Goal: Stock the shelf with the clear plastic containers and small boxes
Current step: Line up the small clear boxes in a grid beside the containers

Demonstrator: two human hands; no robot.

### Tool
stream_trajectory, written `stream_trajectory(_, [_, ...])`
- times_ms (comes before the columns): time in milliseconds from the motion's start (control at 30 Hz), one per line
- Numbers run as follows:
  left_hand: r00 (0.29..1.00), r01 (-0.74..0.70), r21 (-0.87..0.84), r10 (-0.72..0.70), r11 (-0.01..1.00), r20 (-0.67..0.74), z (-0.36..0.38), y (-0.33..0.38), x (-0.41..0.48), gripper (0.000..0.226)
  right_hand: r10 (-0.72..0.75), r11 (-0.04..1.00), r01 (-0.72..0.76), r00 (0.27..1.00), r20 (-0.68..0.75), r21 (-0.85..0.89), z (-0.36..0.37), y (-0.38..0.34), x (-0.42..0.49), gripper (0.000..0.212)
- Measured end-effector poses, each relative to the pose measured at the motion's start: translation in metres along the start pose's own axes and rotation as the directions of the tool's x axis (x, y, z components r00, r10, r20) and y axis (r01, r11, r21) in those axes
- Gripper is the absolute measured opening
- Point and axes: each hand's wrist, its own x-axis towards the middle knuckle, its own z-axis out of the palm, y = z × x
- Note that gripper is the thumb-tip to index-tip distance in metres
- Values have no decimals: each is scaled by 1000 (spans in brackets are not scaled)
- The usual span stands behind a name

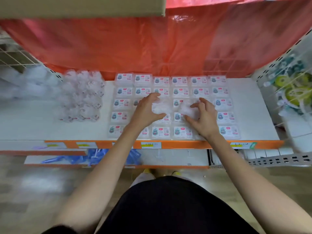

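Observation:
Several small clear boxes with pink and blue labels (179, 81) lie in rows on the white shelf (249, 115). My left hand (146, 110) grips a clear plastic container (159, 107) above the middle of the rows. My right hand (205, 115) grips a second clear plastic container (188, 110) just to the right of the first. Both containers are blurred and hover over the boxes. A cluster of round clear containers (82, 95) sits on the shelf to the left of the boxes.
A red plastic sheet (135, 44) hangs behind the shelf. A cardboard box (81, 5) is at the top left. Wire racks with green and white goods (293, 88) stand at the right. Blue packets (94, 156) lie on a lower shelf.

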Motion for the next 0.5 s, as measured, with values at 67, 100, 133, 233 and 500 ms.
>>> stream_trajectory(67, [1000, 0, 17, 0, 1000, -6, -1, 1, -1, 77, 34, 993, -22, 994, -104, 113, -2, -12, 0, 38])
stream_trajectory(100, [1000, -4, 28, 4, 1000, -6, -1, 1, -2, 78, 48, 983, -20, 988, -149, 184, -2, -21, 1, 34])
stream_trajectory(133, [1000, -10, 35, 11, 999, -11, -2, 1, -4, 79, 64, 967, -19, 983, -170, 255, -1, -31, 3, 33])
stream_trajectory(233, [999, -17, 19, 17, 1000, -32, -5, 3, -9, 81, 117, 886, -78, 991, -58, 457, 3, -65, 10, 36])
stream_trajectory(500, [998, -56, 32, 57, 998, -17, -10, -4, -19, 80, 263, 537, -425, 905, 334, 728, 21, -88, 19, 35])
